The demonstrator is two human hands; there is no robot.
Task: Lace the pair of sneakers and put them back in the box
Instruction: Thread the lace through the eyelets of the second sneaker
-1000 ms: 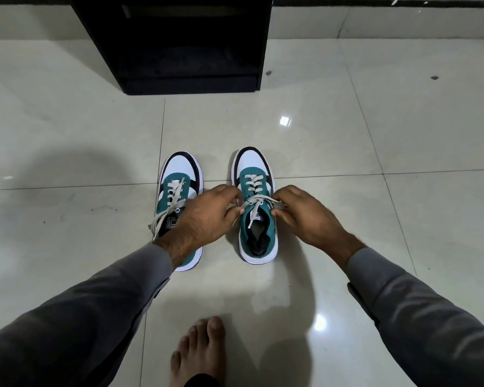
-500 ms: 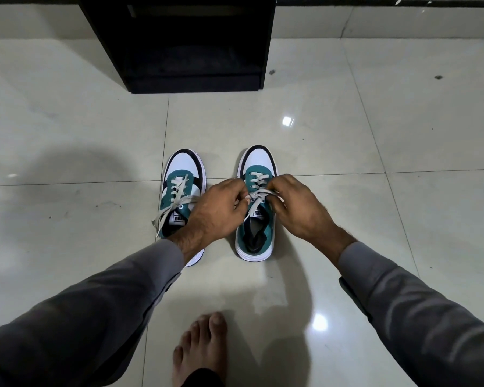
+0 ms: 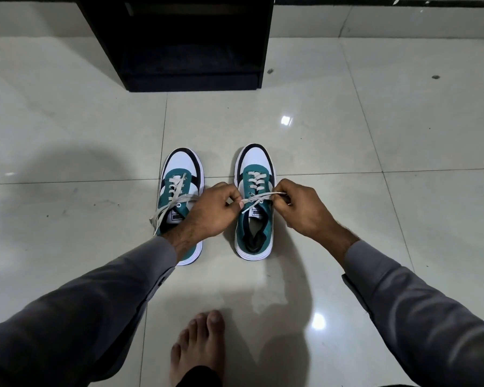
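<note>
Two teal, white and black sneakers stand side by side on the pale tiled floor at the centre of the frame, toes pointing toward the top. The left hand crosses over the left sneaker and its fingers pinch one end of the grey-white lace of the right sneaker; the right hand pinches the other end at the shoe's right edge, fingers curled in around it. Compared with half a second ago, the hands have drawn apart sideways, so the lace now runs taut and nearly level across the top eyelets, where before the hands met close over the tongue. The left sneaker's lace hangs loose and trails off its left side, unchanged. The dark open box sits at the top centre of the frame, well apart from the shoes, in the same place. A bare foot rests on the floor at the bottom centre, and grey sleeves cover both forearms.
</note>
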